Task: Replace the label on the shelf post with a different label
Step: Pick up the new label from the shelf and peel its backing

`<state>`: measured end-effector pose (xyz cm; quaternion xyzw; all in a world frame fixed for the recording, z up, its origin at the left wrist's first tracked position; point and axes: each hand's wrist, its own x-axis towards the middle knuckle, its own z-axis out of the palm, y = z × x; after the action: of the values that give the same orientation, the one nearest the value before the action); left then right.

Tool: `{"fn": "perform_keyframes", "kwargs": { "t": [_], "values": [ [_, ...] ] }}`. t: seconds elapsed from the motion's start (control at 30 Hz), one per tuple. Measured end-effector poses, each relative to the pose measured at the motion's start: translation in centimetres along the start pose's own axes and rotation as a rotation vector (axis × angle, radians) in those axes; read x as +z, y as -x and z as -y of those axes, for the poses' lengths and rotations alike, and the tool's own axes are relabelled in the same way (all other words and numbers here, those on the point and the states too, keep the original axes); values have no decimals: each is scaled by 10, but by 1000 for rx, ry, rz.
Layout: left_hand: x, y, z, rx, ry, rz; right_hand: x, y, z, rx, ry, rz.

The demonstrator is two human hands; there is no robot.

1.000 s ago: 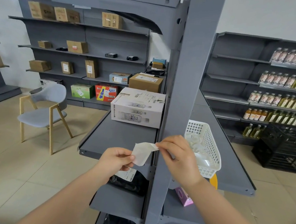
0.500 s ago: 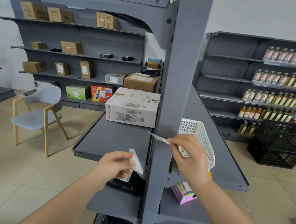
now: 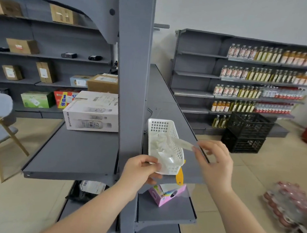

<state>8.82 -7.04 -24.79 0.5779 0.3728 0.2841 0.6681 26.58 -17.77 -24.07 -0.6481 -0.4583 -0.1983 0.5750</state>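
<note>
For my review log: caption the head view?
Right hand holds a white label strip over a white plastic basket.

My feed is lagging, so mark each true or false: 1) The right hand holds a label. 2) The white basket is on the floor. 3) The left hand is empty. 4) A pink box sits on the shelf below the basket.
1) True: the right hand pinches a label.
2) False: the white basket stands on a shelf.
3) False: the left hand pinches a white slip.
4) True: the pink box is there.
</note>
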Motion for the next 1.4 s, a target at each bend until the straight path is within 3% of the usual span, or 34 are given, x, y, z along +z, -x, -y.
{"fn": "perform_keyframes", "kwargs": {
  "t": [0.17,0.4,0.5,0.63,0.9,1.1,1.4],
  "values": [
    [46,-27,-7,3,80,-30,-18,-3,-12,-8,79,-49],
    [69,-70,-19,119,-92,-148,-30,-4,-25,30,92,-53],
    [72,-81,-19,90,-124,-164,-31,-6,-28,46,93,-43],
    [72,-79,-19,60,-131,-172,-26,-6,-32,61,87,-2],
    [66,-52,-25,172,-119,-159,-6,-5,-34,105,77,17],
    [69,-41,-40,-187,227,138,3,-10,-28,20,77,19],
    [52,-35,-39,-217,336,244,13,2,-15,26,52,193]
  ]
}}
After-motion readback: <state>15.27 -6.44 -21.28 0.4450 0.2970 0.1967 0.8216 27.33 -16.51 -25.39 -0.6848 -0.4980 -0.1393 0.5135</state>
